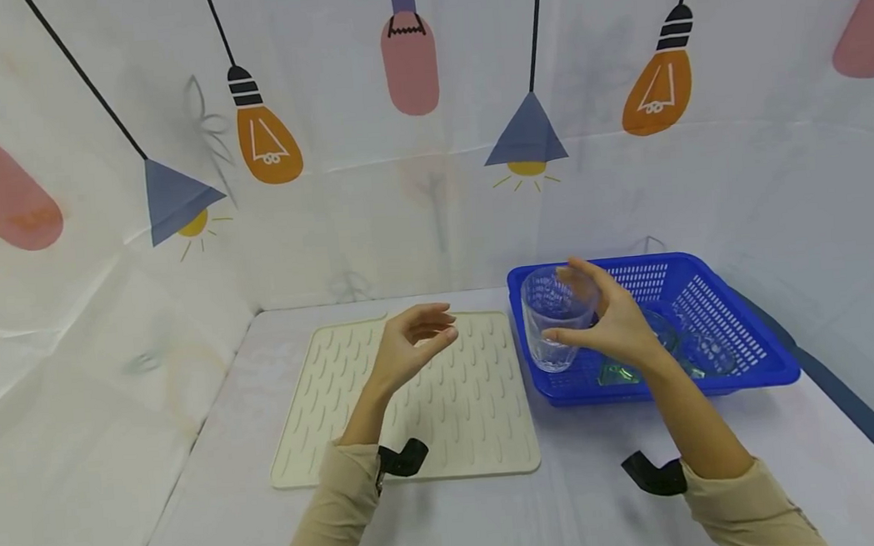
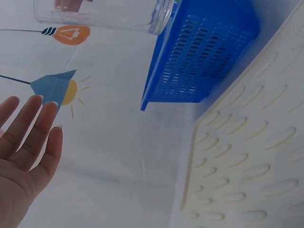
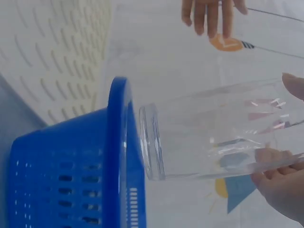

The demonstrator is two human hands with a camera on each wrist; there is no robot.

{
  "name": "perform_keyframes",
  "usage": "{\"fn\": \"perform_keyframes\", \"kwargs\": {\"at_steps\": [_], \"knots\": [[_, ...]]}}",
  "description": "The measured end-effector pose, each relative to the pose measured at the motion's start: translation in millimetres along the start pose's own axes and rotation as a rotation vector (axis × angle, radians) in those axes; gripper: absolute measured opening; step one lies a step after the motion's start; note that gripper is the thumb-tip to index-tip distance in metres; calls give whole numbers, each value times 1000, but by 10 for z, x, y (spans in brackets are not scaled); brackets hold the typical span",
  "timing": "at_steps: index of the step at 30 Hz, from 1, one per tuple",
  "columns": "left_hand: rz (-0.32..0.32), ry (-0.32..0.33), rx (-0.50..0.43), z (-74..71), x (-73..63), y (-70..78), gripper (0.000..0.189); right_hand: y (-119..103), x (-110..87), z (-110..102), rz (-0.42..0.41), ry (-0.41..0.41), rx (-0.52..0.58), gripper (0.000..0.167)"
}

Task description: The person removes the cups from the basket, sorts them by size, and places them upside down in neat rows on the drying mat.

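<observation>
A clear drinking glass (image 1: 549, 325) is held upright in my right hand (image 1: 616, 320), thumb on the near side and fingers round the far side. In the head view it overlaps the left end of a blue plastic basket (image 1: 757, 353); the right wrist view shows its thick base (image 3: 152, 142) beside the basket rim. My left hand (image 1: 410, 346) hovers over a cream ridged drying mat (image 1: 461, 422), fingers loosely bent and holding nothing. The left wrist view shows those fingers (image 2: 35, 137) spread apart from the glass.
Inside the basket lie more glass pieces, among them a greenish one (image 1: 619, 372) and a clear one (image 1: 712, 355). A white cloth (image 1: 218, 503) covers the table. Behind stands a white curtain (image 1: 373, 210) printed with lamps and bulbs.
</observation>
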State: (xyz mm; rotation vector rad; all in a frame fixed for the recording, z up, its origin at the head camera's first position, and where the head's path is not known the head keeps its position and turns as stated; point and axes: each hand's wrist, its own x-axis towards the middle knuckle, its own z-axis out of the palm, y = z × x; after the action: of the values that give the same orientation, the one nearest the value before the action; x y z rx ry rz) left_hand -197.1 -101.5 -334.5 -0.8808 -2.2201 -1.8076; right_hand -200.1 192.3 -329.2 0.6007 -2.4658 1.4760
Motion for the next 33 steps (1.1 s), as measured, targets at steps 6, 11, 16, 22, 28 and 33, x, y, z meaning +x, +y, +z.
{"fn": "perform_keyframes", "kwargs": {"at_steps": [6,11,16,22,28,33], "knots": [[18,-5,-33,56,62,-168,41,-104,39,79,-16,-35,75,95],[32,-7,-43,105,112,-227,43,-162,89,191,-33,-64,128,93],[17,-28,-64,162,159,-187,47,-205,127,307,-59,-88,162,92],[4,-52,-72,208,184,-171,59,-225,150,406,-63,-119,191,94],[25,-94,-55,233,189,-134,74,-218,157,469,-67,-137,187,94],[13,-100,52,293,207,-93,97,-230,169,523,-103,-150,193,92]]}}
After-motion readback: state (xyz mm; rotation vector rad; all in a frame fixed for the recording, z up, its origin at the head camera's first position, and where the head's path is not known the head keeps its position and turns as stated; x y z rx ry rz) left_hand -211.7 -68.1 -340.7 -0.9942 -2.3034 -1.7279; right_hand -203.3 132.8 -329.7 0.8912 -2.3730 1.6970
